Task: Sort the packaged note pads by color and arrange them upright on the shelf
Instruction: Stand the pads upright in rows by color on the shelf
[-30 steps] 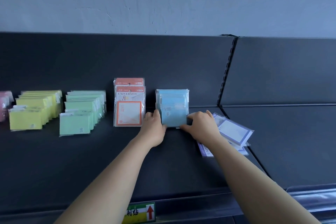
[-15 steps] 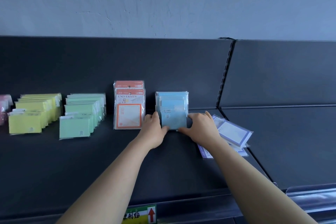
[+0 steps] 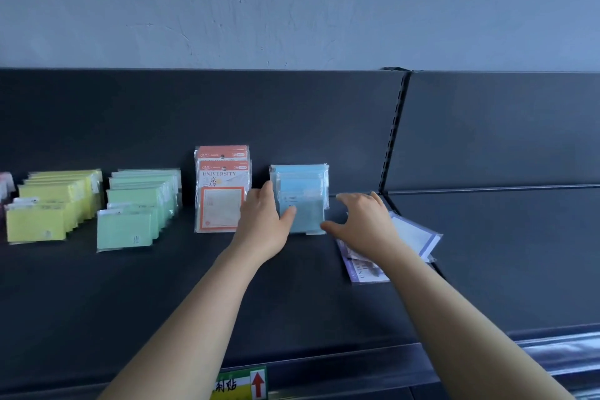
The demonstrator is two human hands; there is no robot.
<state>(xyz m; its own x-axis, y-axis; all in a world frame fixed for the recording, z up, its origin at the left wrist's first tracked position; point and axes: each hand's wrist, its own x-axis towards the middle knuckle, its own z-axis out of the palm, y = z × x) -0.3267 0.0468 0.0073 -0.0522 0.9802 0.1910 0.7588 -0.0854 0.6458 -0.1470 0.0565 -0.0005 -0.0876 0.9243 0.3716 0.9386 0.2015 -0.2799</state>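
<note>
Head view showed the left grip (image 3: 264, 221) pinching the upright blue note pads (image 3: 305, 187) on the shelf (image 3: 162, 286), while the right grip (image 3: 363, 224) hovered beside them, fingers spread, over flat purple pads (image 3: 417, 235).

Looks like a stationery shop. Shows in the dark metal display shelf (image 3: 162, 302) with its slotted upright (image 3: 391, 136), in cellophane-packed stock standing in rows by colour: yellow note pads (image 3: 48, 204), green note pads (image 3: 136, 208), orange-headed packs (image 3: 222, 191), blue note pads (image 3: 305, 185). Shows too in the printed label (image 3: 242, 383) with a red arrow on the front rail (image 3: 341, 364).
</note>
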